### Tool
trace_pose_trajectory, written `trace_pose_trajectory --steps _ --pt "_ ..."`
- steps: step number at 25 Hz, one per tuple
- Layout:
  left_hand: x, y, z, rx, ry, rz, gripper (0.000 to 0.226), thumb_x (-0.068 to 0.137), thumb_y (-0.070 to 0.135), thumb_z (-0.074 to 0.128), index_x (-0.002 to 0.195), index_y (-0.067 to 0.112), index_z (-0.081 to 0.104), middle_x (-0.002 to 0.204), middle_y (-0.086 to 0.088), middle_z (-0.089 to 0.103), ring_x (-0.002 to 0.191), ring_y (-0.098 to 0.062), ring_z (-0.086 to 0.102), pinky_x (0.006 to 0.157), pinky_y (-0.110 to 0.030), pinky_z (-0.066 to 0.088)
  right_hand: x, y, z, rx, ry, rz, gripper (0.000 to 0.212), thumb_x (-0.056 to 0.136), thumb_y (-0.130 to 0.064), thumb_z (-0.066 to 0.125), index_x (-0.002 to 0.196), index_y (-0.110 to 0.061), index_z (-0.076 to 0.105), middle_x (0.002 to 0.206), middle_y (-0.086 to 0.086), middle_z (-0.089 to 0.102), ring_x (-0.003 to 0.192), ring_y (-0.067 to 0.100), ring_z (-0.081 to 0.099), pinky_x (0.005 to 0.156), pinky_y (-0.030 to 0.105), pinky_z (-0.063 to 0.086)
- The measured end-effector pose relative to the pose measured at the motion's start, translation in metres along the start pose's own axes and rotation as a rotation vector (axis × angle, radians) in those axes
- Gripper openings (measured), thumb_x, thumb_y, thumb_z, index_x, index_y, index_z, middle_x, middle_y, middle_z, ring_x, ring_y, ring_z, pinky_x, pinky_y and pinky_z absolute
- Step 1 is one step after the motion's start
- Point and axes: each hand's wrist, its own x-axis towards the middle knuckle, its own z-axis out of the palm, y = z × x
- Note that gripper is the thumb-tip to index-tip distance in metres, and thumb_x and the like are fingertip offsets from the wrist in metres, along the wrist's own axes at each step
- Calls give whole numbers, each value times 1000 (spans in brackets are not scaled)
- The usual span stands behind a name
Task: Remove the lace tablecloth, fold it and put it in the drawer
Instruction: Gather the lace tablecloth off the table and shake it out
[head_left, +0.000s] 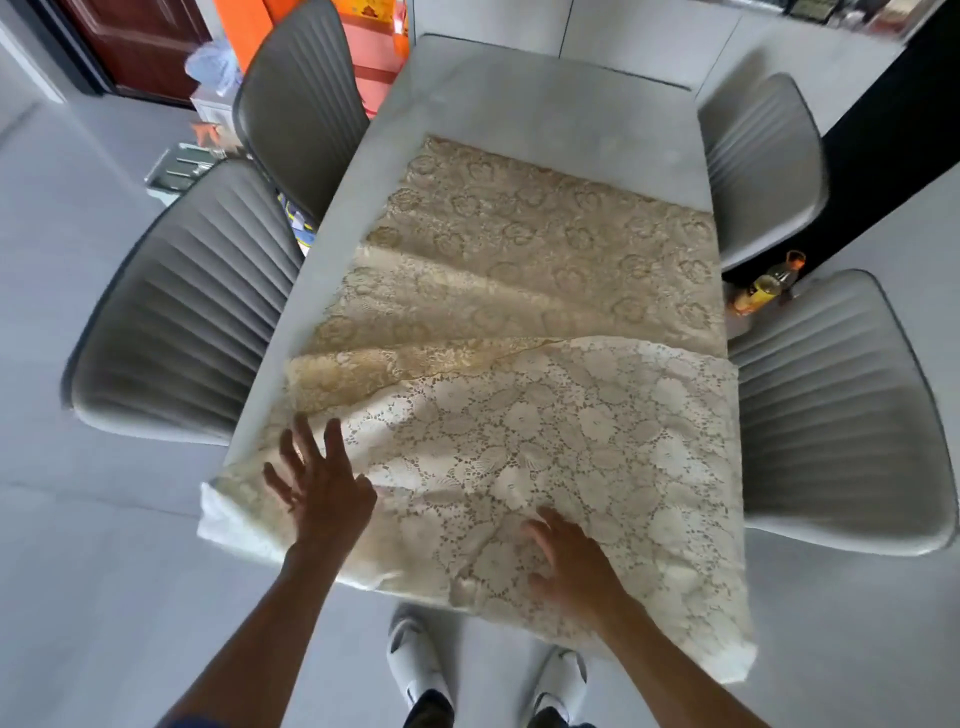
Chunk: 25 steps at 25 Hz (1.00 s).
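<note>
The cream lace tablecloth (519, 291) lies doubled over on the near half of the grey table (545, 98), its near edge hanging over the table's front. A folded upper layer covers the near part, with creases running across the middle. My left hand (322, 488) rests flat on the cloth's near left side, fingers spread. On the near middle of the cloth lies my right hand (571, 566), palm down with fingers apart. Neither hand grips the fabric. No drawer is in view.
Two grey ribbed chairs (176, 312) stand at the table's left and two more chairs (831, 410) at its right. A bottle (769, 283) stands on the floor by the right chairs. Orange boxes (363, 47) and clutter sit at the back left. My white shoes (415, 665) stand below the table's edge.
</note>
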Motion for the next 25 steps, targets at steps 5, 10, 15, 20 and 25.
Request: trace_pose_trajectory --steps 5,10,15,20,25 --pt "-2 123 24 63 -135 353 61 91 35 55 147 24 32 158 -2 28 144 -25 24 119 -52 17 8 68 -75 114 168 126 60 93 -33 56 150 -28 35 163 -6 23 143 21 33 115 38 33" --pt "33 235 57 121 -134 398 51 90 31 54 140 24 42 140 1 51 129 -23 44 108 -42 33 60 170 -156 97 270 128 51 95 -28 54 144 -24 44 151 -3 43 132 25 45 105 37 42" --pt "122 294 94 349 -145 345 64 93 34 52 150 22 25 155 -4 30 140 -26 31 114 -45 27 160 248 -221 -78 269 117 56 92 -33 56 144 -20 38 145 5 45 122 32 51 95 41 48" --pt "163 301 100 473 -269 402 32 94 21 50 126 26 53 129 0 56 123 -20 53 112 -40 29 184 277 -224 -145 153 77 36 92 -45 54 122 -25 56 109 0 68 99 24 65 88 38 44" --pt "191 325 17 105 -150 541 21 86 -1 59 96 15 69 92 -2 67 91 -26 65 78 -33 49 174 280 -300 -16 139 32 31 91 -35 56 67 -20 44 63 0 50 59 21 54 54 32 29"
